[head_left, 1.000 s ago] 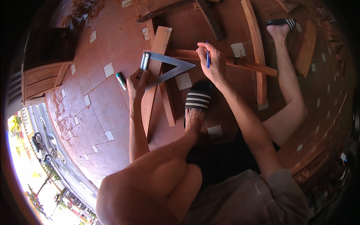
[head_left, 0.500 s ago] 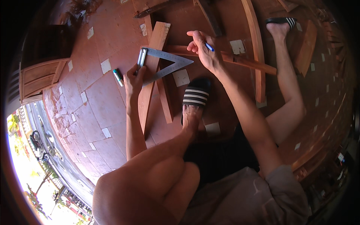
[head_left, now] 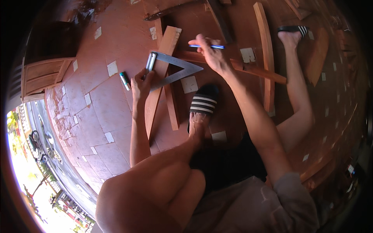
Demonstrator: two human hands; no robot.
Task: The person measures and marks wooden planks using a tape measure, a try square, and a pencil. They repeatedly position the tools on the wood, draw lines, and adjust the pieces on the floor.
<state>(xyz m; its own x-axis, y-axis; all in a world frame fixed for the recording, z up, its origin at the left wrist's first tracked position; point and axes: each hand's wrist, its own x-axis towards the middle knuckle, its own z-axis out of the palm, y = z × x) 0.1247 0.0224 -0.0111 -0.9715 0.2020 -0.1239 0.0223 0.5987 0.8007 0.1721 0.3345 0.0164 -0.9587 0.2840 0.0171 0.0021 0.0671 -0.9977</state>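
1. Lying on the tiled floor (head_left: pixel 99 124), at the far left of the work, is a green-and-white marker pen (head_left: pixel 125 81); no hand touches it.
2. Next comes the left hand (head_left: pixel 140 83), closed with thumb and fingers on the thick stock of a metal triangular square (head_left: pixel 171 59).
3. This square lies across a wooden plank (head_left: pixel 169 40), which rests slantwise over a second, narrower plank (head_left: pixel 171 110). I judge that the placing of the square is already done.
4. On the plank I can see no drawn line, but such a thin mark would be too small to tell. So the marking, in my judgement, is the part which is left.
5. To the right of the square, the right hand (head_left: pixel 213 54) holds a blue pen (head_left: pixel 217 47) almost level, apart from the plank.
6. Farther right, a long curved board (head_left: pixel 265 58) and a crossing beam (head_left: pixel 268 73) lie untouched by the hands.
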